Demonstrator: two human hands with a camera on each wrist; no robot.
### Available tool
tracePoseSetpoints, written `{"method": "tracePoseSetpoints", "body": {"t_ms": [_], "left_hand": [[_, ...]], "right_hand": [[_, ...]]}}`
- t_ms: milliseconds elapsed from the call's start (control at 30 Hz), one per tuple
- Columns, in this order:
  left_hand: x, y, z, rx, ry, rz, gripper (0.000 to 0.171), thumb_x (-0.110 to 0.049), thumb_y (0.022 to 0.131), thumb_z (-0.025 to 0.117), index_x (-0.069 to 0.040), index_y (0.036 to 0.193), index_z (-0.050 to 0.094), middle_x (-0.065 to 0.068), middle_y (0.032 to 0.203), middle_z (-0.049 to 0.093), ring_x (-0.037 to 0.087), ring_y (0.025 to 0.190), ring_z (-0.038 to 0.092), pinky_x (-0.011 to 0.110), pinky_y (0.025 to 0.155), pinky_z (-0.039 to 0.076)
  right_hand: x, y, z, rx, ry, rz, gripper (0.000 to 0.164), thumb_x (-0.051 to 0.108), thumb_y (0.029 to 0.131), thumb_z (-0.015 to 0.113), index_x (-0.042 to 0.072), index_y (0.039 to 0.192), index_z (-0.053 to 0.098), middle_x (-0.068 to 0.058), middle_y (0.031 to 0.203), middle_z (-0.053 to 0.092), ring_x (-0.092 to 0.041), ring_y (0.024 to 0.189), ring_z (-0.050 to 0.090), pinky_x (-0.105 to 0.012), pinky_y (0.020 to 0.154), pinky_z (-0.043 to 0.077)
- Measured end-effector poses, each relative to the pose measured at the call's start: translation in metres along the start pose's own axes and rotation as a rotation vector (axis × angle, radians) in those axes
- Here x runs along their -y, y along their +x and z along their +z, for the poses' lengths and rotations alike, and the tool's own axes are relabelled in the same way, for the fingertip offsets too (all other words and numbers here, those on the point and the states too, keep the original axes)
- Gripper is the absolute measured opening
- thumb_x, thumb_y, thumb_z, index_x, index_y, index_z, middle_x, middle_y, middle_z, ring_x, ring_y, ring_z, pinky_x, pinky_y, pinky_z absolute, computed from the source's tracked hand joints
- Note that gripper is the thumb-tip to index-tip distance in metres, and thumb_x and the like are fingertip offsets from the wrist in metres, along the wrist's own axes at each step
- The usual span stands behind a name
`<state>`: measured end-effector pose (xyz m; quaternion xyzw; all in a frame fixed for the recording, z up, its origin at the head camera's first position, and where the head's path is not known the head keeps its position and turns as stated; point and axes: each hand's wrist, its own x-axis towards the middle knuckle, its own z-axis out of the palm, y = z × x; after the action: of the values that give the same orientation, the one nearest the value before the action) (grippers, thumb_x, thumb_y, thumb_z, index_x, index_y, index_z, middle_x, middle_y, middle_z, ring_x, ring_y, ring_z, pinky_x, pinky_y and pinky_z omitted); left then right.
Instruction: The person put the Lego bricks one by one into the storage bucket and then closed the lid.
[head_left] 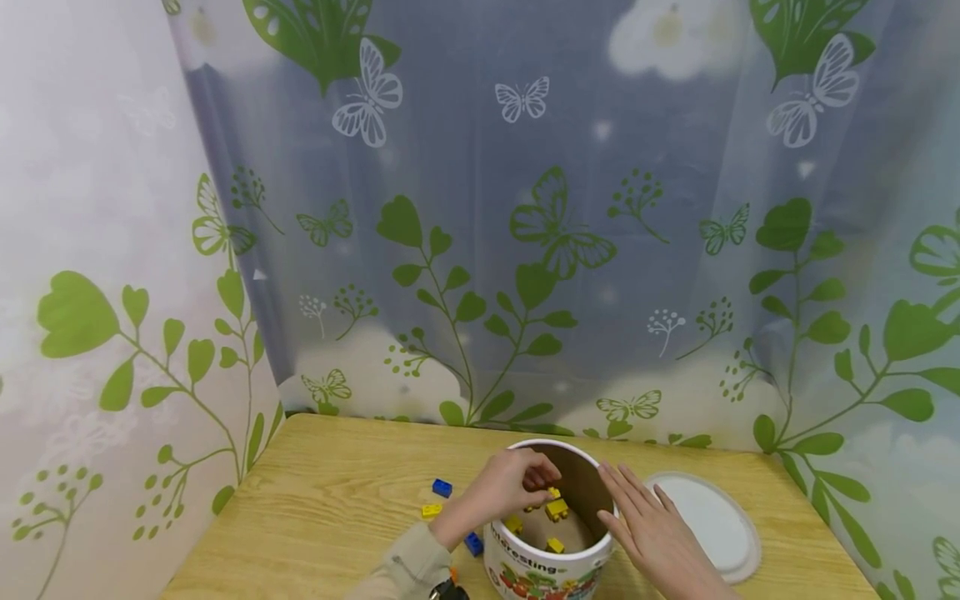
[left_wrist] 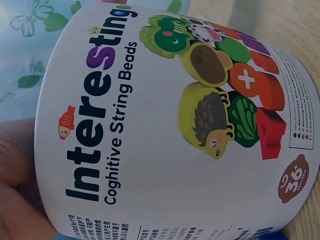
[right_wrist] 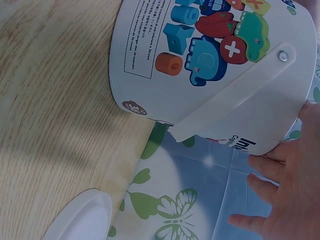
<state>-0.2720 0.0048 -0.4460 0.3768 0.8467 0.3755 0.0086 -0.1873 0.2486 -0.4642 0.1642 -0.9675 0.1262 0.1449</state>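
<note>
A white round bucket (head_left: 555,560) printed "Interesting Coghitive String Beads" stands on the table. My left hand (head_left: 504,483) reaches over its near-left rim, fingers loosely bent inside the opening; I see nothing gripped in them. Several yellow toy bricks (head_left: 557,509) lie in the bucket, some close below the fingertips. My right hand (head_left: 651,525) rests against the bucket's right rim with its fingers extended. In the right wrist view, the right fingers (right_wrist: 267,167) touch the rim beside the white strap handle (right_wrist: 235,95).
Left of the bucket lie blue bricks (head_left: 442,487) and a yellow brick (head_left: 431,511) on the wooden table (head_left: 337,492). A white lid (head_left: 708,517) lies flat to the right, partly behind the right hand. A patterned curtain (head_left: 480,317) hangs behind the table.
</note>
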Motion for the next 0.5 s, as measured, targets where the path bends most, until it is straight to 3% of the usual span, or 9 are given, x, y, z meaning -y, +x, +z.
{"method": "tracePoseSetpoints", "body": {"t_ms": [233,500], "left_hand": [[0.001,-0.004,-0.005,-0.037,-0.102,-0.067,0.015,-0.018,0.098,0.070,-0.010,0.110,0.074,-0.004,0.100,0.072,-0.001,0.084,0.064,0.017,0.076,0.054],[0.008,-0.014,-0.024,-0.198,-0.138,-0.061,0.018,-0.019,0.099,0.068,-0.010,0.113,0.074,0.000,0.106,0.072,0.012,0.093,0.068,0.022,0.080,0.057]], "right_hand": [[0.000,0.000,0.001,0.004,0.012,0.001,0.058,0.039,0.106,0.052,0.015,0.157,0.039,-0.007,0.157,0.045,-0.032,0.144,0.041,-0.067,0.109,0.036],[-0.001,-0.001,0.000,0.006,0.018,0.000,0.058,0.039,0.106,0.051,0.015,0.158,0.038,-0.008,0.157,0.044,-0.032,0.145,0.040,-0.067,0.110,0.035]]}}
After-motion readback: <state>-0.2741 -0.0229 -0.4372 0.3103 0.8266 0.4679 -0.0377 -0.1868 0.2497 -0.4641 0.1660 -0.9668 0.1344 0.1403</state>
